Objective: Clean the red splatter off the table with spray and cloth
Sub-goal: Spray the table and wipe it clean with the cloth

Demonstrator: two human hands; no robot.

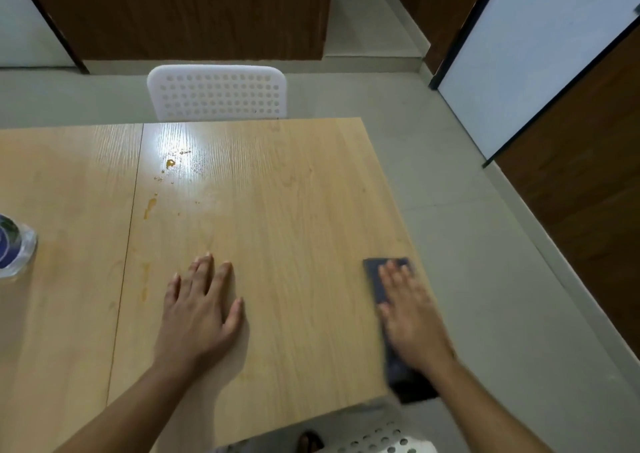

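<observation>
From the head view, our right hand (412, 317) lies flat, fingers (393, 272) spread, pressing the dark cloth (375, 279) at the desk (294, 193) edge; our left hand (201, 310) rests open, fingers straight, holding nothing. The splatter (150, 207) lies well beyond the left fingertips. We judge it best to keep the cloth flat and sweep toward the stains. Far left of the fingers, a clear bottle (14, 248) shows, contents unclear.

Open tabletop (277, 210) toward splatter (150, 207)
</observation>
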